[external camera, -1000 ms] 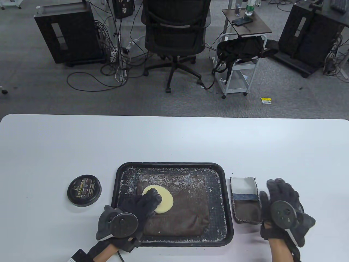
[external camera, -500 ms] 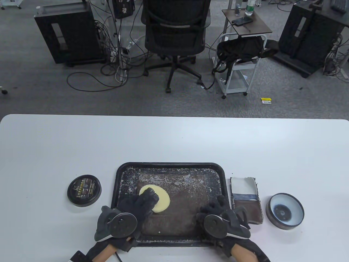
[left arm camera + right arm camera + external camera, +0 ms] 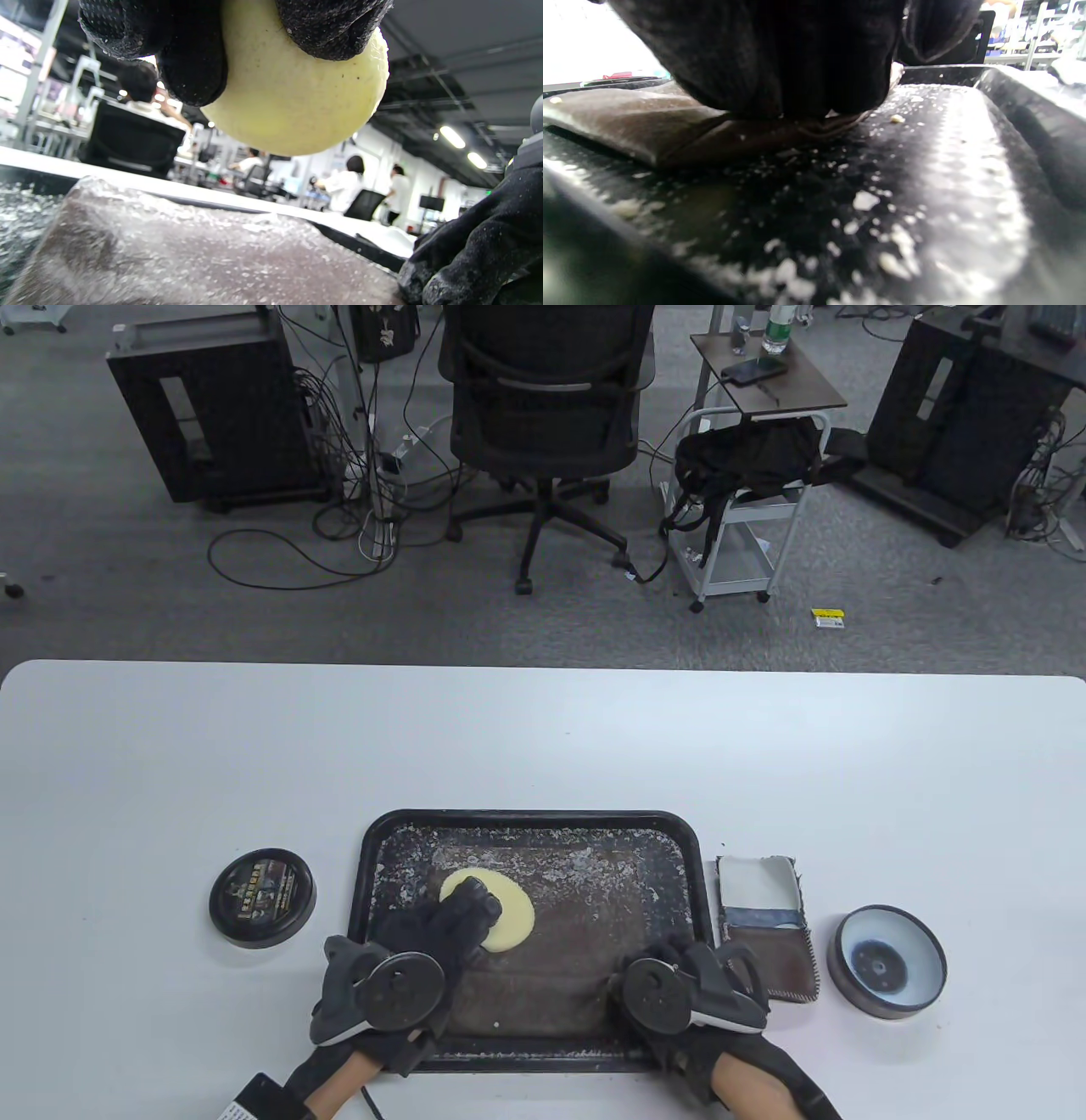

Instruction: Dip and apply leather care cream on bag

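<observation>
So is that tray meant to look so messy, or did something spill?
The black tray is strewn with whitish crumbs and flecks, thickest along its far and left edges, with some on the brown bag too. What they are I cannot tell. Nothing looks tipped over: the open tin and its lid sit flat on the table.

You're in an open-plan office or lab workspace. Grey carpet (image 3: 127,585) beyond the white table (image 3: 543,729). At 12 o'clock, a black mesh office chair (image 3: 543,398) on castors. At 10 and 2 o'clock, black equipment cabinets (image 3: 212,415), loose cables (image 3: 356,475) trailing across the floor by the left one. At 1 o'clock, a white rolling cart (image 3: 747,526) with a phone (image 3: 755,369) and bottle (image 3: 776,330) on top. Your left wrist view shows seated people (image 3: 343,186) at desks under ceiling strip lights (image 3: 452,136).
</observation>
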Demonstrator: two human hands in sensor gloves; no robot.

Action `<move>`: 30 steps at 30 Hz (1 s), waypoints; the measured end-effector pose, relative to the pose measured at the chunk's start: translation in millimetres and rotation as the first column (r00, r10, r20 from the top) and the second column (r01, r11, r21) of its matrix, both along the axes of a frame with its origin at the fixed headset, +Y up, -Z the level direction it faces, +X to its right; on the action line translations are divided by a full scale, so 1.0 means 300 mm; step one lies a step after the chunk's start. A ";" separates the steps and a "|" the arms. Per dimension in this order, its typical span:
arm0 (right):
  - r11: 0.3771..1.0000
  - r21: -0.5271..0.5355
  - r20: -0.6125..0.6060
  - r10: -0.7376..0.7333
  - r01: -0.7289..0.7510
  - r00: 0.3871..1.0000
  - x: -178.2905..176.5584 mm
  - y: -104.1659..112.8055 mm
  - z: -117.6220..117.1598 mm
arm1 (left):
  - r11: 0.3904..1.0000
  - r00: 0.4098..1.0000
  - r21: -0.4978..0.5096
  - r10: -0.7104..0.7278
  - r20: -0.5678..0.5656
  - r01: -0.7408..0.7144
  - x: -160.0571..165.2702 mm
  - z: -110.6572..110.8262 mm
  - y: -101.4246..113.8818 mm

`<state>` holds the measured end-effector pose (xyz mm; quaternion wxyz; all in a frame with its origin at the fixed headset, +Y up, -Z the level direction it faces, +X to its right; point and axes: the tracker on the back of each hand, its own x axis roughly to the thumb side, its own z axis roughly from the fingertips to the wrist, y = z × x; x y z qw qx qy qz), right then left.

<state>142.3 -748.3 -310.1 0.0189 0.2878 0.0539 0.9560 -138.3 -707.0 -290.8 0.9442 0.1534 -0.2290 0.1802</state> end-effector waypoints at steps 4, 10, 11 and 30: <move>0.998 -0.060 0.006 -0.021 0.021 1.000 0.015 -0.001 -0.013 | 0.999 0.999 0.016 -0.029 0.019 0.028 0.049 -0.011 0.021; 0.984 -0.152 0.035 -0.092 0.096 0.995 0.051 -0.011 -0.031 | 0.991 0.990 0.027 -0.134 0.048 0.133 0.215 -0.070 0.050; 0.979 -0.168 0.043 -0.105 0.111 0.994 0.058 -0.014 -0.034 | 0.990 0.989 0.029 -0.138 0.047 0.136 0.254 -0.091 0.051; 0.959 -0.232 0.071 -0.148 0.161 0.986 0.073 -0.020 -0.047 | 0.842 0.912 -0.351 -0.385 0.140 0.409 0.519 -0.338 -0.132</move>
